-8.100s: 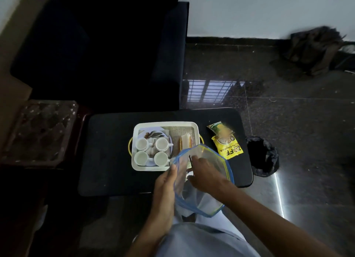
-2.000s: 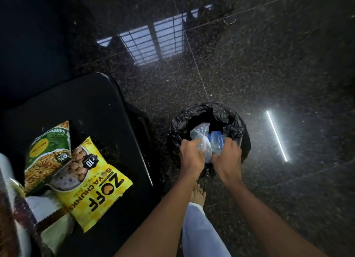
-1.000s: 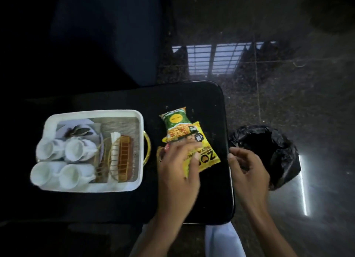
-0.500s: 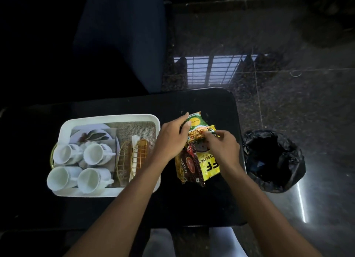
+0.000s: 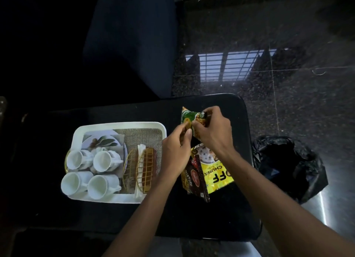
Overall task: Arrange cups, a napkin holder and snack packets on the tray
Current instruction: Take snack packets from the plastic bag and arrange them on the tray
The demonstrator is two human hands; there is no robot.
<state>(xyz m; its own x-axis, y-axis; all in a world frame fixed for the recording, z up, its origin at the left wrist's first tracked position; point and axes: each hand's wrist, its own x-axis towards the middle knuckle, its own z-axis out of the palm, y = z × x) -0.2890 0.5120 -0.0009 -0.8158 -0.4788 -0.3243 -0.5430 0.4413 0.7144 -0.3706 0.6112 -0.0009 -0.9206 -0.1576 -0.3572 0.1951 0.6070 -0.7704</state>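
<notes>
Black table (image 5: 115, 214) | green packet (image 5: 189, 115) now lifted off yellow packet (image 5: 217, 178) | left hand (image 5: 176, 153), right hand (image 5: 213, 130) pinching it

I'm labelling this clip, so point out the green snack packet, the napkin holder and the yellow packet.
green snack packet (image 5: 189, 116), head view, green upper corner
napkin holder (image 5: 146, 168), head view, gold wire side
yellow packet (image 5: 218, 178), head view, printed front

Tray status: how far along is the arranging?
Done: four cups and the napkin holder sit in the tray. In hand: left hand and right hand both pinch the green packet. Left: the yellow packet and dark packet lie on the table beside the tray; no packet aboard yet.
</notes>
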